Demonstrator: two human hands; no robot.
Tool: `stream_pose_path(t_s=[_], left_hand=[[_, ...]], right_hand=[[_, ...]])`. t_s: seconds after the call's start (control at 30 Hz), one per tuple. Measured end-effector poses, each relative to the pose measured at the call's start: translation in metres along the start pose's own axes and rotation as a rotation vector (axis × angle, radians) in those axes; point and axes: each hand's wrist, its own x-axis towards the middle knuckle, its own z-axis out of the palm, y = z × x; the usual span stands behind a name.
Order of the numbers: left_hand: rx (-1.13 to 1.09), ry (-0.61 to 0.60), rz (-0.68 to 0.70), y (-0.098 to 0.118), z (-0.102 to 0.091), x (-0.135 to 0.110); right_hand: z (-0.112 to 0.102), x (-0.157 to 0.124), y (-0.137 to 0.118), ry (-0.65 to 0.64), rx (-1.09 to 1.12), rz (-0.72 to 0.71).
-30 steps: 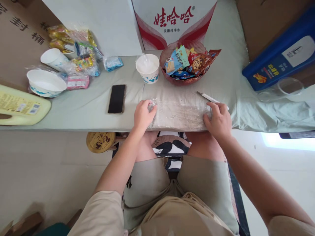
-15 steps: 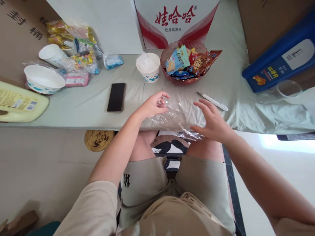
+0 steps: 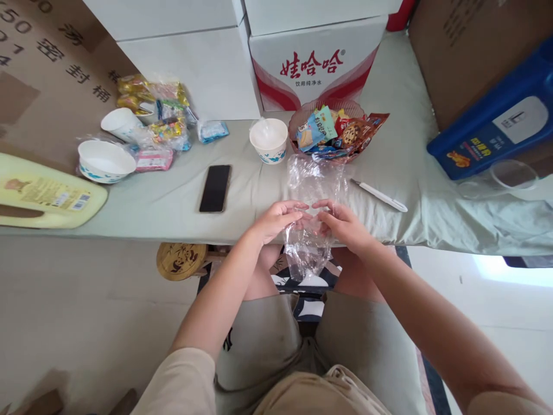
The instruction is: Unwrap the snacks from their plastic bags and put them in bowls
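A crumpled clear plastic bag [image 3: 309, 253] lies across the front edge of the cloth-covered table and hangs down over my lap. My left hand [image 3: 276, 220] pinches its left side between thumb and fingers. From the other side my right hand [image 3: 339, 225] grips the same film, fingertips almost meeting those of the left. Part of the bag reaches up to the snack bowl [image 3: 298, 121], a pinkish clear bowl full of wrapped snacks [image 3: 319, 131]. Just behind my left hand stands a white paper cup [image 3: 270, 151] with a blue pattern and some clear plastic in it.
A white-handled knife [image 3: 382, 196] lies to the right, a phone [image 3: 215, 188] to the left. Further left are a paper bowl [image 3: 106, 164], bagged snacks and a yellow jug [image 3: 56, 196]. Cartons [image 3: 319, 69] line the back. A blue container [image 3: 496, 115] and clear cup [image 3: 514, 176] stand right.
My hands have come together, the right closing from spread fingers onto the film. The bag now stretches lengthwise, up toward the bowl and down over my lap. The view has shifted slightly.
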Motion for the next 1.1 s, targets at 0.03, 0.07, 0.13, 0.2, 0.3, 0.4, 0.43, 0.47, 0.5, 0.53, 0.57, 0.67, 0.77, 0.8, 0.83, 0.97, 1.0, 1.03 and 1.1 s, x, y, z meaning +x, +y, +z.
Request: stream_pose_path(t_s=[0.03,0.07,0.13,0.2,0.3,0.4,0.43,0.47,0.5,0.53,0.57,0.67,0.77,0.8,0.83,0.97,1.0,1.03,1.1], left_hand=[[0.038,0.051,-0.019,-0.004,0.003,0.0],[0.078,0.093,-0.026,-0.005,0.004,0.0],[0.146,0.123,-0.015,-0.006,0.003,0.001],[0.158,0.103,0.026,-0.005,-0.001,0.002],[0.03,0.1,0.1,-0.008,-0.009,0.005],[-0.12,0.122,0.132,-0.013,-0.013,0.007],[-0.15,0.127,0.129,-0.014,-0.013,0.007],[-0.176,0.138,0.126,-0.014,-0.012,0.007],[-0.196,0.153,0.124,-0.014,-0.011,0.007],[-0.21,0.174,0.132,-0.014,-0.009,0.007],[-0.213,0.195,0.152,-0.014,-0.008,0.006],[-0.114,0.222,0.268,-0.018,-0.003,0.005],[0.081,0.245,0.365,-0.026,-0.002,0.006],[0.11,0.261,0.382,-0.028,-0.003,0.007],[0.105,0.275,0.395,-0.03,-0.003,0.007],[-0.123,0.265,0.398,-0.029,0.0,0.006],[-0.154,0.242,0.377,-0.028,0.002,0.005],[-0.151,0.205,0.335,-0.026,0.005,0.005],[-0.07,0.124,0.224,-0.022,0.011,0.004]], right_hand=[[-0.001,0.001,0.004,0.009,-0.005,-0.021],[-0.003,0.002,0.008,0.026,-0.01,-0.041],[-0.007,0.003,0.016,0.068,-0.007,-0.064],[-0.012,0.004,0.022,0.105,0.025,-0.09],[-0.017,0.004,0.029,0.149,0.109,-0.173],[-0.021,0.004,0.031,0.167,0.175,-0.208],[-0.022,0.004,0.031,0.172,0.19,-0.2],[-0.023,0.003,0.03,0.178,0.206,-0.185],[-0.023,0.003,0.03,0.185,0.225,-0.166],[-0.024,0.003,0.029,0.184,0.248,-0.147],[-0.024,0.003,0.027,0.172,0.278,-0.132],[-0.024,0.003,0.023,0.105,0.368,-0.102],[-0.023,0.004,0.02,0.094,0.33,-0.084],[-0.022,0.004,0.02,0.094,0.276,-0.08],[-0.022,0.005,0.02,0.086,0.214,-0.078],[-0.025,0.006,0.028,0.073,0.078,-0.1],[-0.027,0.007,0.03,0.084,0.086,-0.112],[-0.028,0.007,0.032,0.099,0.098,-0.125],[-0.029,0.006,0.034,0.134,0.11,-0.144]])
